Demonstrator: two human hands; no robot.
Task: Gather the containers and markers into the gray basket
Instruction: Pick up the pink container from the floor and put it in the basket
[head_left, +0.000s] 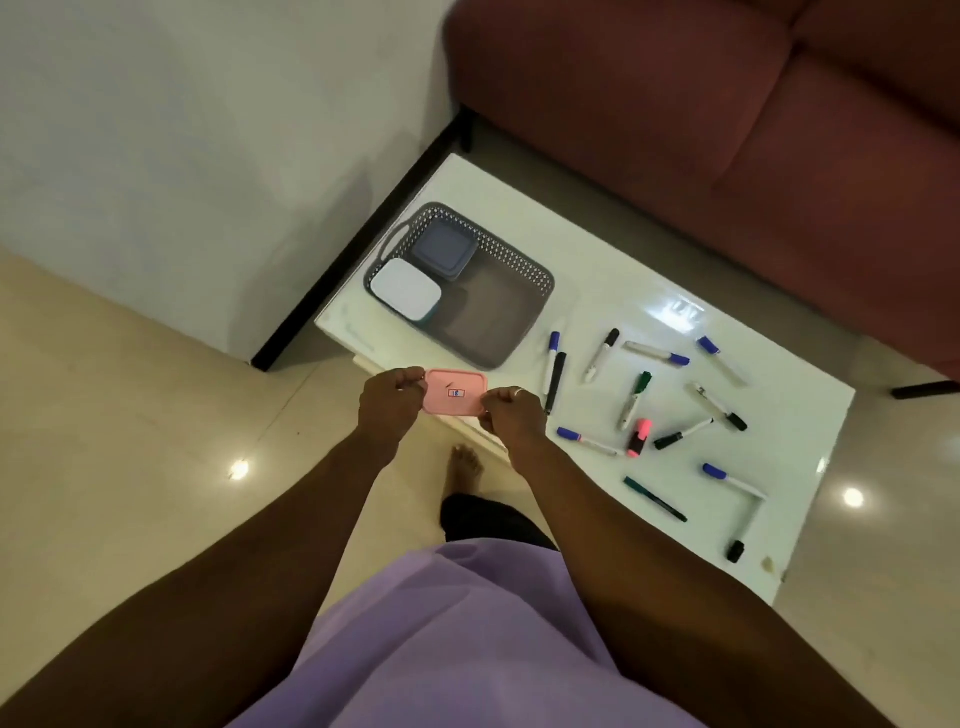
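Note:
A pink container (456, 393) with a small label on its lid hangs over the near-left corner of the white table (602, 291). My left hand (390, 402) grips its left end and my right hand (511, 415) grips its right end. Beyond it stands the gray basket (524, 270), holding a white-lidded container (406, 289) and a blue-gray container (442, 247) at its left end. Several markers lie scattered on the table to the right, among them a black marker (556, 382), a green-capped marker (635, 399) and a pink highlighter (639, 437).
A dark red sofa (727, 104) runs along the far side of the table. A white wall with a black skirting (358, 244) is on the left. My bare foot (466, 467) stands on the beige tiled floor by the table's near edge.

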